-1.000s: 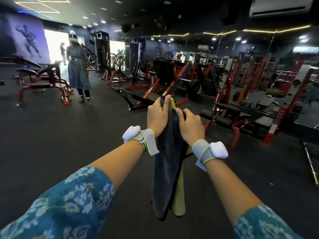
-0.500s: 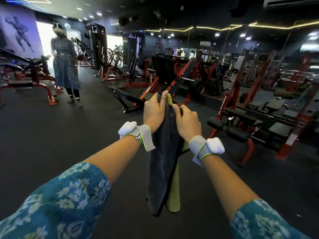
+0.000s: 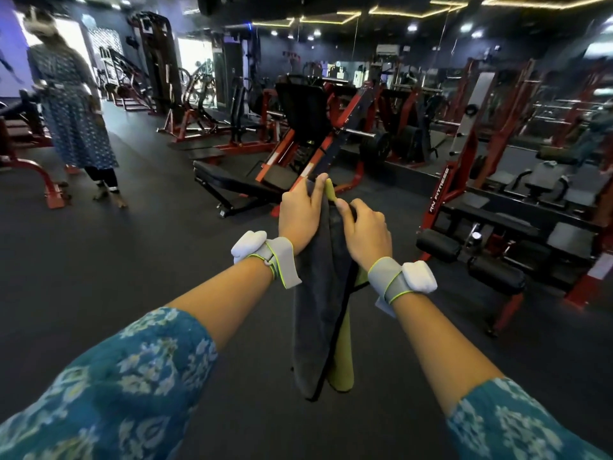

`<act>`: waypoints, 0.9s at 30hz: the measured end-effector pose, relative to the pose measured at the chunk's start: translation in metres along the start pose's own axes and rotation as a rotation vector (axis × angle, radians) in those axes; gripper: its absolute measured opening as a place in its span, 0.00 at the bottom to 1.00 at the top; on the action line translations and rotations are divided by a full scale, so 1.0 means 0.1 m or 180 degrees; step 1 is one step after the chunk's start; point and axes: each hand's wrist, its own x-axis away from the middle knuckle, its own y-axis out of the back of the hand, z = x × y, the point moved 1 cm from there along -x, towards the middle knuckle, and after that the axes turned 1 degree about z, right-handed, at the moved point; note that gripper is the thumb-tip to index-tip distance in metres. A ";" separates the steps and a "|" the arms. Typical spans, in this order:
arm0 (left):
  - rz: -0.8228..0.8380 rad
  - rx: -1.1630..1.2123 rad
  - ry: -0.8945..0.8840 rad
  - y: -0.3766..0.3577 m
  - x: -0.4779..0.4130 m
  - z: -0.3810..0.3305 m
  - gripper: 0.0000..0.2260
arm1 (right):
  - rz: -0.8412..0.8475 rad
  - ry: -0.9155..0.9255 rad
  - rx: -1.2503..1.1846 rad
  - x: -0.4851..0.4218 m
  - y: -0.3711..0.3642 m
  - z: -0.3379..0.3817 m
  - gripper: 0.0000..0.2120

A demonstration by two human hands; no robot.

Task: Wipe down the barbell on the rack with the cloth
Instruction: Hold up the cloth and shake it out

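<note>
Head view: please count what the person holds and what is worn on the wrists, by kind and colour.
Grey cloth: 1
Green cloth: 1
Wristbands: 2
Total: 4

A gym floor, dim and crowded with red-framed weight machines.

A black padded bench (image 3: pixel 232 184) stands on the dark rubber floor (image 3: pixel 132 247), with a thick weight plate (image 3: pixel 374 146) loaded on the sloping machine behind it. To the right are padded leg rollers (image 3: pixel 438 249) and a red upright (image 3: pixel 441 190) lettered "FITNESS". Yellow light strips (image 3: pixel 331 18) cross the black ceiling, and another person (image 3: pixel 73 111) stands off to the left.
</note>
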 end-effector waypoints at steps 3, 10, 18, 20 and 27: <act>0.0123 -0.0034 0.0171 -0.32 -0.60 0.41 0.18 | 0.0076 -0.0024 -0.0042 -0.68 -0.41 -0.29 0.21; 0.0602 -0.0374 0.0500 -1.03 -2.06 1.22 0.17 | 0.0306 -0.0374 -0.0470 -2.25 -1.27 -0.94 0.18; 0.1021 -0.0861 0.1321 -1.66 -3.47 2.27 0.28 | 0.0510 -0.0605 -0.0742 -3.68 -2.34 -1.48 0.15; 0.1102 -0.0817 0.1400 -1.82 -3.85 2.58 0.28 | 0.0462 -0.0692 -0.0757 -4.07 -2.67 -1.64 0.13; 0.1611 -0.0496 0.1507 -2.41 -5.02 3.42 0.18 | 0.0508 -0.1157 -0.0729 -5.26 -3.59 -2.10 0.10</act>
